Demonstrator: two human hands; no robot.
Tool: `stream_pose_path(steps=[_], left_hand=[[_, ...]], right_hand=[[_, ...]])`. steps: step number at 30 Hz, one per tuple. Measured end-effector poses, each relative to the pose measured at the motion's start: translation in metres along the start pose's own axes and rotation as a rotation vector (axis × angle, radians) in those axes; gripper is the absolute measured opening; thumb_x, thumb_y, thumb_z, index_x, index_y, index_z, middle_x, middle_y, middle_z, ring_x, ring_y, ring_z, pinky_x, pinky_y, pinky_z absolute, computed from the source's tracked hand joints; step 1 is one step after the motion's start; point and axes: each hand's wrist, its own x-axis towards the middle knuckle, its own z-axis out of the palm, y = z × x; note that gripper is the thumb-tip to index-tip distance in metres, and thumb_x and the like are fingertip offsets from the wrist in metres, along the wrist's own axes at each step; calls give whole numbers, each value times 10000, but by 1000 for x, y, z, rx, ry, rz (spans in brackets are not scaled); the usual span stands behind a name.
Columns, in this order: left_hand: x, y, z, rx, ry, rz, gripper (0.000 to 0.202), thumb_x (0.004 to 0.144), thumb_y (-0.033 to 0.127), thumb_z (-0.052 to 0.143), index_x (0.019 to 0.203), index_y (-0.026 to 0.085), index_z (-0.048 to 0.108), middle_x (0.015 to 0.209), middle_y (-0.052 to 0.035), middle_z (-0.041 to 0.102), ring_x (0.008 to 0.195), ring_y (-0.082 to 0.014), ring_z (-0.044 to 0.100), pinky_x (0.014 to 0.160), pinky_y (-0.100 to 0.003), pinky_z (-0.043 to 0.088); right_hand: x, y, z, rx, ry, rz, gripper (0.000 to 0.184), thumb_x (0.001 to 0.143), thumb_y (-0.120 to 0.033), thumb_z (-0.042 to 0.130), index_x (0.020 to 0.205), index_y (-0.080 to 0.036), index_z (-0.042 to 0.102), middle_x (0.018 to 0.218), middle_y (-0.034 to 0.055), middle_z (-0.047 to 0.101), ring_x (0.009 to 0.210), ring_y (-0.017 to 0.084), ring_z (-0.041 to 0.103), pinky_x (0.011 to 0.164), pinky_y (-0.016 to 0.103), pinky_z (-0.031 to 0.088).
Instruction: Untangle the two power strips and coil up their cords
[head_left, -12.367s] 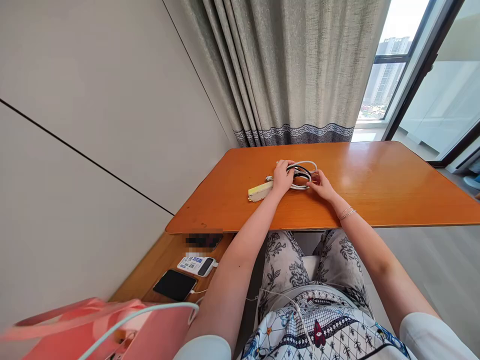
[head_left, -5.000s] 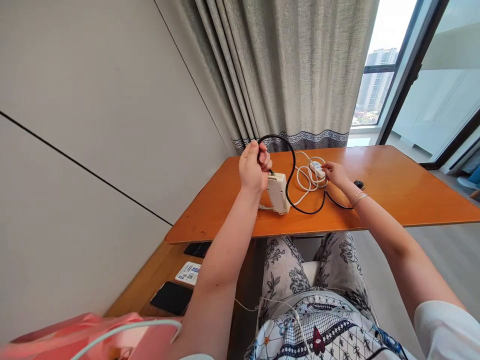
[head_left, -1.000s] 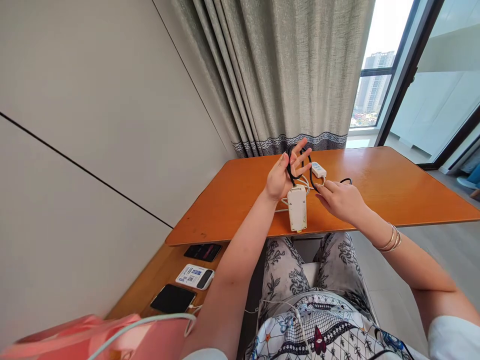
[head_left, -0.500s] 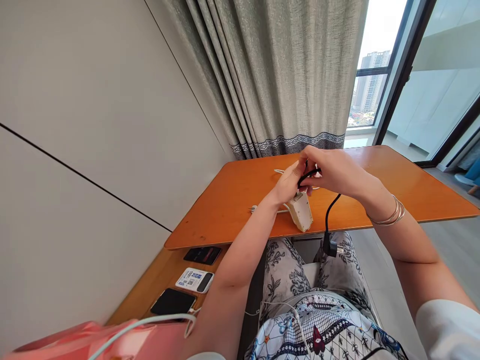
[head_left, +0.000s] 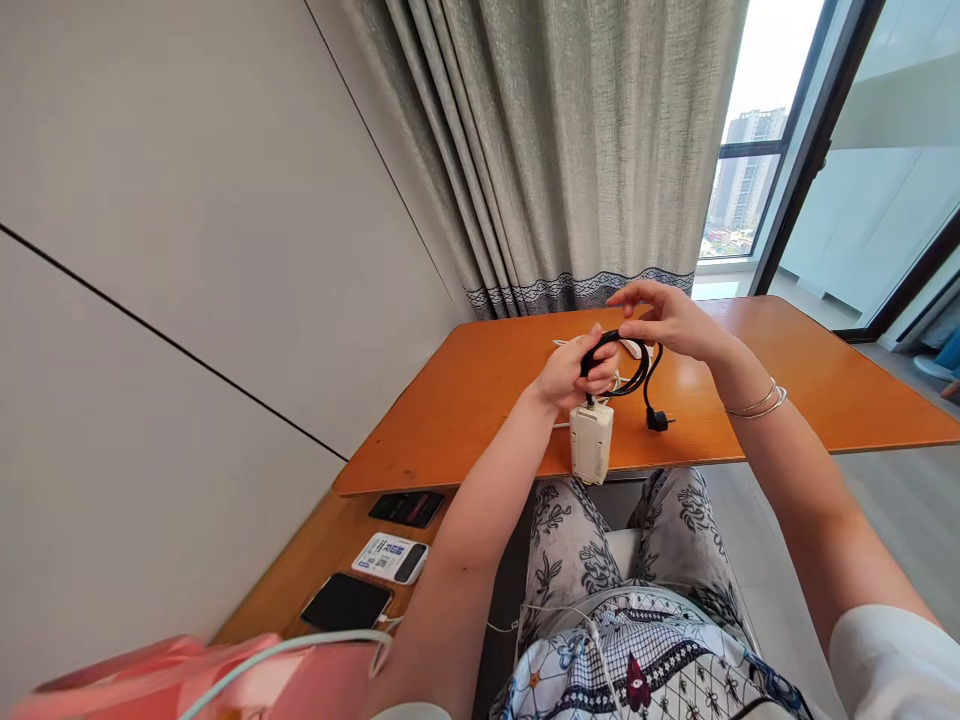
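Now, left hand (head_left: 581, 372): closed around the looped black cable (head_left: 643, 374)
Right hand (head_left: 666, 318): farther off than before, fingertips at the loop, hold unclear
Black plug (head_left: 657, 420): higher, against the tabletop (head_left: 450, 420)
White block (head_left: 591, 443): below left hand

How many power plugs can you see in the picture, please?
1: the black plug, at the end of the black cable coiled in the left hand, below the right hand. Others may be hidden behind the left forearm.

Grey curtain (head_left: 585, 150); bright window (head_left: 750, 185)
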Motion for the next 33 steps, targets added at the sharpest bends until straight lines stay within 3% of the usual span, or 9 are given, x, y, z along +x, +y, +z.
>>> stream_pose_path(steps=[4, 7, 10, 13, 17, 22, 25, 28, 33], left_hand=[[-3, 7, 2, -232, 135, 188, 508, 1013, 499, 349, 613, 188, 308, 492, 27, 530, 273, -11, 189, 293, -139, 186], [-4, 13, 6, -313, 208, 326, 495, 1022, 478, 327, 624, 184, 319, 793, -61, 739, 292, -2, 272, 294, -151, 222], [-5, 16, 7, -310, 250, 415, 485, 1019, 474, 342, 633, 180, 350, 1066, -95, 755, 383, -20, 484, 332, -160, 322], [-5, 14, 7, -227, 308, 476, 478, 989, 520, 407, 657, 177, 398, 1199, -93, 718, 667, -106, 709, 440, -164, 456], [1, 8, 3, -60, 343, 593, 474, 954, 575, 454, 702, 174, 469, 1318, -101, 662, 1091, -225, 701, 732, -236, 584], [13, -4, -7, 147, 313, 748, 468, 935, 607, 473, 803, 170, 576, 1425, -120, 582, 1360, -282, 513, 1085, -399, 450], [17, -11, -9, 295, 248, 779, 457, 879, 635, 551, 895, 184, 626, 1423, -117, 584, 1340, -281, 532, 1083, -395, 442], [16, -16, -4, 431, 185, 743, 499, 821, 672, 601, 968, 197, 646, 1306, -122, 657, 1176, -265, 650, 936, -339, 525], [10, -16, 5, 572, 145, 658, 539, 822, 707, 568, 853, 173, 635, 774, -44, 693, 632, -137, 645, 574, -240, 492]], right_hand=[[-15, 34, 23, 148, 145, 118, 460, 876, -632, 572, 929, -179, 633, 782, 9, 568, 676, 118, 507, 621, 252, 441], [-33, 57, 43, 218, 129, 162, 434, 819, -610, 652, 931, -192, 616, 851, 22, 612, 812, 157, 571, 781, 299, 487], [-52, 69, 59, 274, -20, 234, 440, 814, -540, 682, 1067, -194, 582, 862, 16, 638, 841, 159, 600, 824, 311, 491], [-68, 67, 66, 236, -270, 313, 406, 917, -504, 553, 1155, -175, 549, 867, 29, 671, 813, 159, 627, 762, 298, 505], [-81, 47, 70, -366, -237, 339, 465, 959, -363, 527, 1348, -119, 453, 884, 72, 711, 790, 200, 663, 716, 304, 490], [-87, 16, 73, -1171, -214, 265, 525, 941, -175, 500, 1449, -61, 430, 1025, 174, 728, 860, 254, 696, 703, 328, 433], [-86, -6, 69, -1293, -192, 80, 475, 936, -112, 446, 1405, -81, 515, 952, 134, 734, 735, 200, 663, 656, 325, 380], [-80, -32, 61, -1315, -98, -179, 355, 942, -112, 440, 1227, -98, 653, 820, 92, 714, 736, 193, 611, 723, 349, 360], [-61, -64, 41, -1233, 61, -478, 248, 985, -155, 458, 956, -187, 702, 783, 41, 684, 833, 202, 559, 853, 388, 340]])
